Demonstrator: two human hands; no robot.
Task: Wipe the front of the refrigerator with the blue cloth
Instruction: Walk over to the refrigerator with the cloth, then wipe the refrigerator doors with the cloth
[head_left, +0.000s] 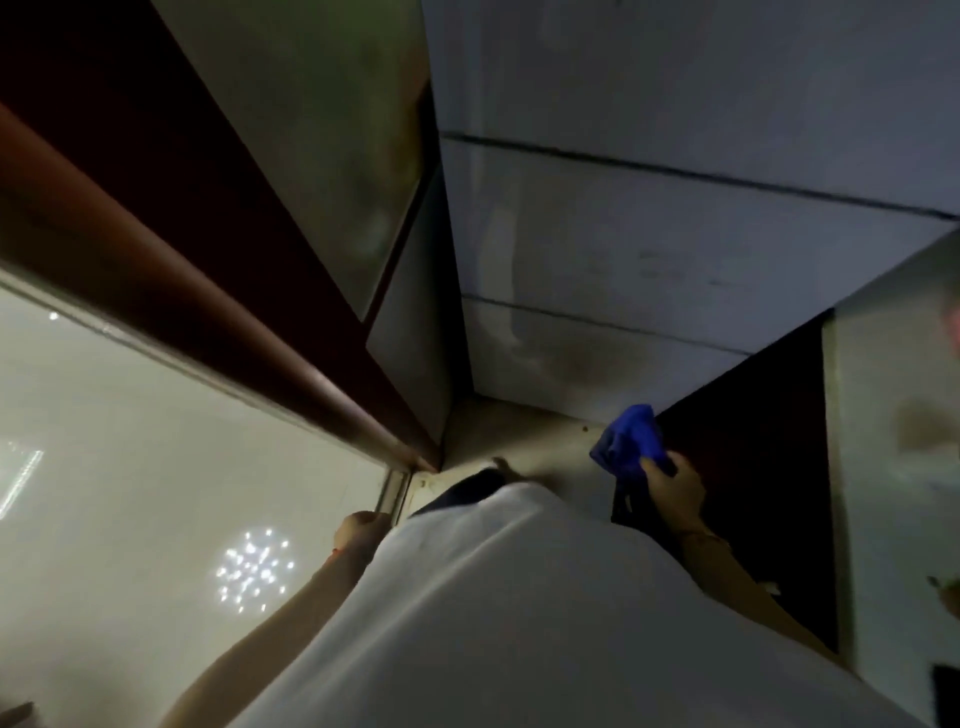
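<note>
Shirt (519, 597), white, fills the near frame; view steep, looking down the body. Left hand (358, 525) low by the hip, fingers curled loosely, holding nothing visible, close to the edge of a pale glossy panel (156, 467) that reflects ceiling lights. Right hand (672, 480) out in front, fingers clenched round the blue cloth (628, 441); cloth bunched, most of it sticking up and forward past the knuckles, a dark tail hanging below the palm.

Cloth sits near the foot of the grey refrigerator front (649, 249), just beside a dark panel (753, 467); cannot tell whether it touches either surface. Grey front shows two horizontal seams and a darker smudge low down, above the cloth.

Judgement: wiping not clearly under way here. For a good pass, spread the wad flatter under the palm so more fabric meets the door, press evenly, work in overlapping strokes, give the low smudge extra attention. Bunched grip risks knuckles dragging on the door.
</note>
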